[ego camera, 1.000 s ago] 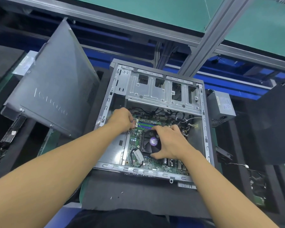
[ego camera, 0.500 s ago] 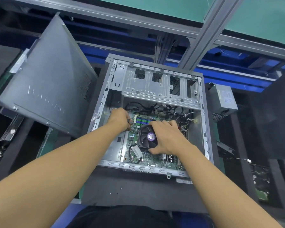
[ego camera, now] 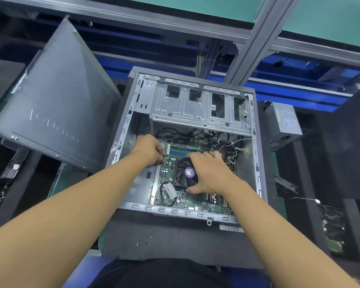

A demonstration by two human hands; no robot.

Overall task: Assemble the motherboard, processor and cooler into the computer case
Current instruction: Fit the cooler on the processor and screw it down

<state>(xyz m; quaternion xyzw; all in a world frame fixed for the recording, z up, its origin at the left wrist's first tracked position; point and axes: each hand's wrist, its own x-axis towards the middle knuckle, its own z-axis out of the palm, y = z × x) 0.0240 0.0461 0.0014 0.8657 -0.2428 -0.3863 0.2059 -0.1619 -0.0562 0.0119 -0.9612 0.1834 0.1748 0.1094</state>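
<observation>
Forearms are stretching out from the bottom edge over a dark padded surface (ego camera: 175, 248), where two pale specks (ego camera: 151, 237), too small to identify, are lying just in front of the computer case (ego camera: 257, 167). The case is lying on its side with the open face up, and the green motherboard (ego camera: 166, 177) is sitting flat inside its near half. The black cooler (ego camera: 184, 173), with a purple sticker at its hub, is sitting on the motherboard near the middle.

The right hand (ego camera: 213, 173) is spanning the cooler from the right and gripping it, thumb against the near edge and fingers hooked over the far edge. The left hand (ego camera: 149, 149) is working at the board's far left corner, fingers curled tight and pinching thin coloured wires (ego camera: 162, 152) beside the blue memory slots (ego camera: 181, 151).

Black cables (ego camera: 195, 135) are trailing along the board's far edge, below the bare metal drive cage (ego camera: 195, 109). Left of the case, a grey side panel (ego camera: 56, 113) is leaning at a tilt. On the right, a grey power supply (ego camera: 285, 121) is lying just beside the case wall. Aluminium framing (ego camera: 256, 38) is crossing the far background.
</observation>
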